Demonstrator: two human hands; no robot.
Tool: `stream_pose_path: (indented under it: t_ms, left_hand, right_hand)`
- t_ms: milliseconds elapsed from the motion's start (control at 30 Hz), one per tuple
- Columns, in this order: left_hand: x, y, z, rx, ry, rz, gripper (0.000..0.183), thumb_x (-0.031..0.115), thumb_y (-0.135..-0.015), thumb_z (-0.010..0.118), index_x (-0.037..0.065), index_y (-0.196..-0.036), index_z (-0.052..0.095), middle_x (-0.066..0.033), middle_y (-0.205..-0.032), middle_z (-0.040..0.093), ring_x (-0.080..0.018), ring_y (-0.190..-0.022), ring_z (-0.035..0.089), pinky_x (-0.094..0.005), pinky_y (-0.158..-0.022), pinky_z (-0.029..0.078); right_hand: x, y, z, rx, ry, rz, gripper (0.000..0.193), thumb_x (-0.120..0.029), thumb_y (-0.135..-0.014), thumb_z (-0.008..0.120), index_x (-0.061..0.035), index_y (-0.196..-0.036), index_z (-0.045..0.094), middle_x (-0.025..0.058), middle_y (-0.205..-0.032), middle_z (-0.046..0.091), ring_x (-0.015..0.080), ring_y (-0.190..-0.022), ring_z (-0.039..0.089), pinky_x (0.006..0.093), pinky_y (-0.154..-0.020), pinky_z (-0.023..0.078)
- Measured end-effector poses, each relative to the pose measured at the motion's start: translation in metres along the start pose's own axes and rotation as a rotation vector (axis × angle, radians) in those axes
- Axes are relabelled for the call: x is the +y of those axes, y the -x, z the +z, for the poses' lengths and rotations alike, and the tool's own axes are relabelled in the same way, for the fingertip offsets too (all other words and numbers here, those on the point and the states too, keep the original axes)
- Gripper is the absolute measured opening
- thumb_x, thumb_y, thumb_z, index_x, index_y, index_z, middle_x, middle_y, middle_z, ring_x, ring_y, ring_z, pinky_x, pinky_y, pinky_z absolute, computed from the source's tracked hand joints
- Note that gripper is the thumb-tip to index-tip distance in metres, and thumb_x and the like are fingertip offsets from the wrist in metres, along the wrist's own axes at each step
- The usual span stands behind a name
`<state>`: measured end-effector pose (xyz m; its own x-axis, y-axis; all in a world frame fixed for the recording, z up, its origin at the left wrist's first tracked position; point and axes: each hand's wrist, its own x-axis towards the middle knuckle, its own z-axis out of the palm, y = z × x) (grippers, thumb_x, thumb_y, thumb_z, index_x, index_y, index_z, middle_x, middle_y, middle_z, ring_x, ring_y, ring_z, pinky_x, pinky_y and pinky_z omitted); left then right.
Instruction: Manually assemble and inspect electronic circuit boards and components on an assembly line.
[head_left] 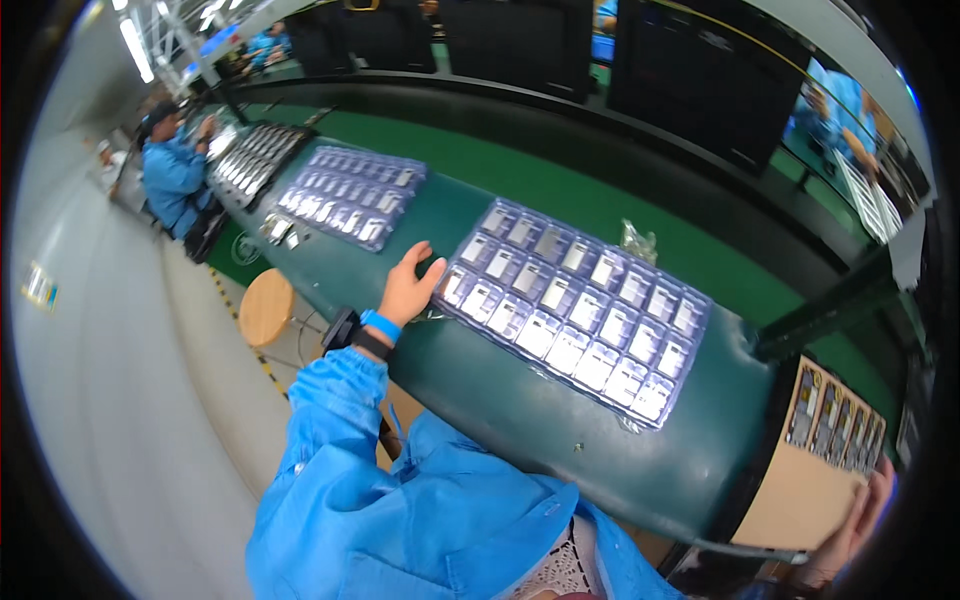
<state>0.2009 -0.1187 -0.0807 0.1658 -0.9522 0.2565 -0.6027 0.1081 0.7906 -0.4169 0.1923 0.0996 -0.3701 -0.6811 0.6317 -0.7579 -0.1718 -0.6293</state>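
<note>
A clear plastic tray [560,300] lies on the green bench, its rows of pockets filled with small flat silver-and-white parts. My left hand [408,287] is at the tray's left end, thumb and forefinger apart, with nothing visible between them. Whether the thumb touches the rim is unclear. At the far right, my right hand [862,515] lies along the edge of a tan board [790,495], close to a row of dark phone-sized electronic parts [835,420]. The picture's dark rim and dim light hide much of its fingers.
A second filled clear tray [350,195] and loose small parts [280,230] lie farther left along the green bench [470,390]. Crumpled clear plastic [637,242] sits behind the near tray. A round wooden stool [267,307] stands left. A co-worker in blue [172,170] sits at the far left.
</note>
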Motion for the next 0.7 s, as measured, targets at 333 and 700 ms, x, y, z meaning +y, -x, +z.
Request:
stream_pose_path:
  t_ms: [333,700]
  left_hand:
    - [0.016,-0.002,-0.001,-0.222,0.21,-0.115,0.043,0.013,-0.079,0.061,-0.009,-0.114,0.048,-0.0133,-0.083,0.063,-0.0171,-0.073,0.061,-0.0276,-0.065,0.047]
    - [0.056,-0.031,-0.03,-0.426,0.501,-0.327,0.052,0.013,-0.08,0.064,-0.013,-0.118,0.04,-0.0057,-0.079,0.06,-0.0099,-0.073,0.055,-0.0204,-0.064,0.042]
  right_hand:
    - [-0.125,0.037,0.309,-0.577,0.03,0.058,0.035,-0.005,-0.069,0.066,-0.0025,-0.102,0.055,0.0163,-0.107,0.05,0.033,-0.1,0.048,0.0376,-0.083,0.041]
    - [-0.21,0.068,0.462,-0.645,0.158,-0.565,0.053,-0.006,-0.07,0.059,0.0012,-0.12,0.041,0.0227,-0.12,0.041,0.0379,-0.114,0.038,0.0496,-0.093,0.032]
